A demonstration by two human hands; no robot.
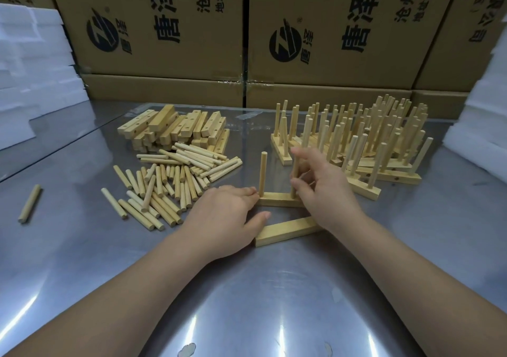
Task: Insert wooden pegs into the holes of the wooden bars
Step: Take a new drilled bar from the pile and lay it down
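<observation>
A wooden bar (279, 199) lies on the metal table (274, 301) with one peg (262, 174) standing upright at its left end. My left hand (225, 219) holds the bar's left end, fingers against it and thumb near a second, empty bar (288, 231) lying in front. My right hand (321, 189) pinches a second peg (295, 176) that stands upright at the first bar's right end. Loose pegs (170, 186) lie heaped to the left, with a stack of empty bars (175, 128) behind them.
Several finished bars with upright pegs (365, 142) crowd the right rear of the table. A single peg (29, 203) lies far left. Cardboard boxes (301, 41) wall off the back, and white foam blocks (33, 68) stand at both sides.
</observation>
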